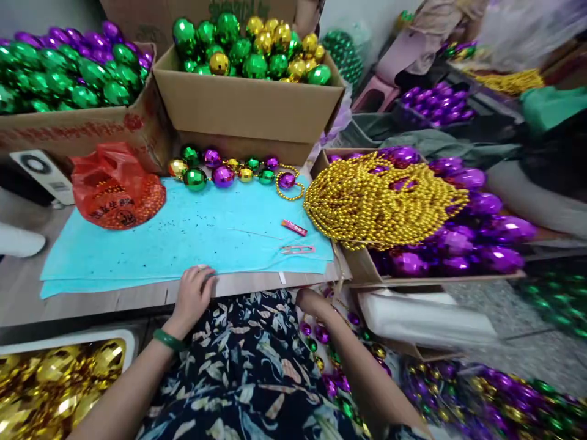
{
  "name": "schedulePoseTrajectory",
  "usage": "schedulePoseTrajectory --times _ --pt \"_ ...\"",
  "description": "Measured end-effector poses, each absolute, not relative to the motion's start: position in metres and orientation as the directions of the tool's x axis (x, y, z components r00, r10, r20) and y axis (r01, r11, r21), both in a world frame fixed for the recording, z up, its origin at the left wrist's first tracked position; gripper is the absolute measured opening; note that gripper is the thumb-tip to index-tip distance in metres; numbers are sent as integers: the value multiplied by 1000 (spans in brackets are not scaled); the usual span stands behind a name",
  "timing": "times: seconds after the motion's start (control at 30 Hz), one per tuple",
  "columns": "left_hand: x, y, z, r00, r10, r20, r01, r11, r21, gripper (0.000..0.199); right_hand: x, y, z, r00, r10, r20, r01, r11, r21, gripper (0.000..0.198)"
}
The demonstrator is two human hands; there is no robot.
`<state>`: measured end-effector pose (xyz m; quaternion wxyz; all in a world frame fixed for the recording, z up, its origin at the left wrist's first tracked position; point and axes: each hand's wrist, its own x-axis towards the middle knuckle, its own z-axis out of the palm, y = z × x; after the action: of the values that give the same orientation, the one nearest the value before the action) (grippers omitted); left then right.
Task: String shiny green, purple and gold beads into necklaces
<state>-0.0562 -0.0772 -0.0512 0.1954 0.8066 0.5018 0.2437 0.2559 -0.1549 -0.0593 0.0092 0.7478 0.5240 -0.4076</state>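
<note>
My left hand (pixel 196 292), with a green bangle (pixel 169 340) at the wrist, rests on the front edge of the turquoise cloth (pixel 192 232). Its thumb stands apart from the fingers, and nothing shows in it. My right hand (pixel 314 302) is low at the table's front edge, beside my patterned clothing; its fingers are hidden. Strung purple, green and gold beads (pixel 321 333) hang or lie below it. On the cloth are pink thread snips (pixel 298 249), a small pink packet (pixel 294 228) and a strand of large beads (pixel 223 176) along the back.
A red plastic bag (pixel 117 189) of small beads sits at left. Behind stand cardboard boxes (pixel 247 101) of shiny balls. At right, a bundle of gold bead strands (pixel 385 201) lies over a box of purple beads (pixel 458 241). A white bin (pixel 131 348) holds gold balls.
</note>
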Motion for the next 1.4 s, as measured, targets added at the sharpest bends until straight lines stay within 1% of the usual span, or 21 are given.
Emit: schedulePoseTrajectory --times 0.07,0.1,0.13,0.2,0.27,0.3,0.33,0.43,0.57,0.7,0.8,0.87,0.93,1.0,1.07,1.1,1.17,1.3,1.4 --pt "-52 -80 -50 400 879 259 707 -476 523 20 269 -163 -40 50 779 -625 781 -421 -462 11" --pt "-50 -80 -48 412 867 280 704 -498 506 20 274 -163 -31 21 798 -602 770 -397 -500 12" --pt "-48 -80 -46 423 856 297 703 -517 489 21 278 -161 -22 13 837 -546 762 -362 -537 14" --pt "-43 -79 -40 453 835 313 698 -550 458 21 283 -148 -11 69 934 -351 781 -270 -563 19" --pt "-39 -77 -34 492 812 312 686 -583 435 22 282 -129 -6 145 979 -144 831 -200 -520 21" --pt "-36 -75 -32 513 801 309 681 -599 422 22 280 -117 -6 168 983 -77 852 -184 -490 22" --pt "-33 -72 -29 534 788 305 677 -615 404 22 278 -106 -7 177 983 -48 866 -179 -466 23" --pt "-18 -54 -22 605 739 296 668 -673 316 25 275 -75 -11 180 983 -25 888 -174 -427 26" --pt "20 -18 -13 713 651 261 619 -759 202 27 282 -51 -12 134 990 -35 921 -137 -365 27" --pt "68 5 -12 809 570 145 555 -822 128 26 288 -46 -16 41 997 -63 929 -61 -364 26" --pt "93 10 -16 850 526 24 523 -849 69 21 286 -46 -25 -37 991 -126 921 -15 -388 24" --pt "102 11 -19 854 519 -41 520 -853 42 20 287 -45 -30 -61 989 -136 899 -4 -437 23" --pt "105 13 -22 854 514 -78 517 -855 32 21 295 -46 -32 -60 996 -59 834 17 -551 20" --pt "104 15 -25 857 508 -87 512 -858 30 21 310 -48 -30 34 997 72 751 22 -660 20" --pt "101 16 -29 861 504 -71 507 -862 28 22 326 -52 -25 183 970 161 716 -20 -698 18" --pt "100 17 -31 862 504 -54 506 -862 24 22 332 -55 -22 235 956 176 722 -50 -690 17" --pt "98 17 -34 861 508 -12 509 -861 13 23 339 -60 -16 261 951 169 761 -94 -642 17" --pt "94 21 -35 856 510 83 510 -860 23 24 323 -59 -12 172 981 85 843 -102 -528 22" --pt "89 24 -27 818 535 213 528 -844 95 26 302 -52 -17 93 995 -38 923 -101 -372 27"
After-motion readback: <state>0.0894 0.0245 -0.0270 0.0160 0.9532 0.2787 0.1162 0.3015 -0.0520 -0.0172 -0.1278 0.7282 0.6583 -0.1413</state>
